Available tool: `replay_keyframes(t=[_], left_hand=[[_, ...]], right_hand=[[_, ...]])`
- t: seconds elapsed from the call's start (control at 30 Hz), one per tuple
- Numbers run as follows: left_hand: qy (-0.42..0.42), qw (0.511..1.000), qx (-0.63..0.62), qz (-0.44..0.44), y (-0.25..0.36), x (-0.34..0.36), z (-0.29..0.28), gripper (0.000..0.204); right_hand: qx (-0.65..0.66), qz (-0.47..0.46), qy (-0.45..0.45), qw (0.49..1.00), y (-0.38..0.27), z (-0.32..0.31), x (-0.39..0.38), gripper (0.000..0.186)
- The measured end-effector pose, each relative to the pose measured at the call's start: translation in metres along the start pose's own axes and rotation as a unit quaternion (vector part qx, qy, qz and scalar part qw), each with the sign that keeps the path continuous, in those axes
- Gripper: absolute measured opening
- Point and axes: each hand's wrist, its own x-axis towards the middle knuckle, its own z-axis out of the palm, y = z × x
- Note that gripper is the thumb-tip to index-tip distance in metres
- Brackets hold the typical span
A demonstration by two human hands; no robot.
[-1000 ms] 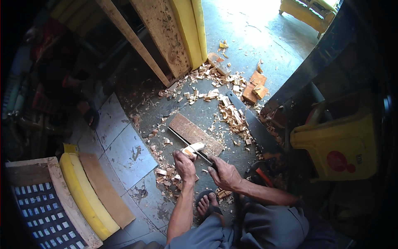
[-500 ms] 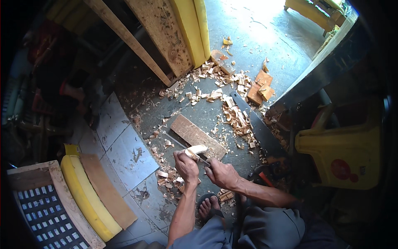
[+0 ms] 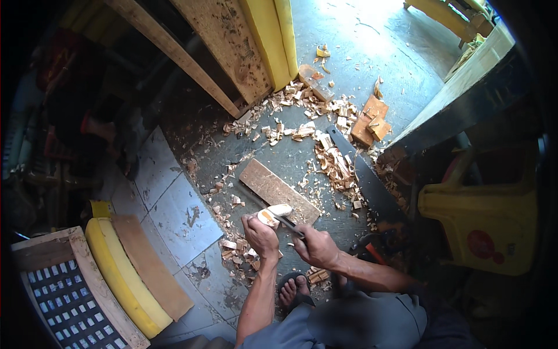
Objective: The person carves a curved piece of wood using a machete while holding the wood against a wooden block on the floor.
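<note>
My left hand (image 3: 261, 237) is closed round a pale carved piece of wood (image 3: 283, 209), rounded, with an orange-brown patch at its near end. In my right hand (image 3: 317, 246) is the handle end of a long, narrow tool that looks like a file (image 3: 289, 223). Its shaft slants up and left across the wood and touches it; the far part is blurred. Just beyond my hands, a flat brown board (image 3: 276, 187) lies on the floor.
Wood chips and shavings (image 3: 337, 168) litter the floor. A handsaw (image 3: 369, 185) lies to the right, near brown wood blocks (image 3: 370, 122). A yellow plastic stool (image 3: 465, 218) stands at the right. Yellow-edged wooden pieces (image 3: 125, 279) and a crate-like frame (image 3: 75, 302) are at the left.
My right hand has shifted slightly right and down, drawing the file along the carved wood. The wood has turned a little in my left hand, showing more of its orange-brown patch.
</note>
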Motion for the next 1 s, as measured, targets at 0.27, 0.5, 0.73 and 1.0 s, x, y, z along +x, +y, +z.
replay_keyframes(t=[0.27,0.5,0.73,1.0], left_hand=[[0.016,0.996,-0.066,-0.065,0.017,0.0,0.004,0.032],[0.019,0.994,-0.095,-0.053,0.004,0.001,0.003,0.033],[0.02,0.992,-0.087,-0.087,0.011,-0.001,0.002,0.032],[0.034,0.993,-0.08,-0.074,0.01,0.001,0.006,0.031]], right_hand=[[-0.037,0.005,-0.039,0.999,0.009,0.006,0.007,0.026],[0.012,-0.016,0.027,0.999,0.0,0.002,-0.006,0.026],[-0.042,0.032,-0.08,0.995,0.004,0.004,-0.001,0.026],[-0.114,0.047,-0.113,0.986,0.016,0.008,0.001,0.025]])
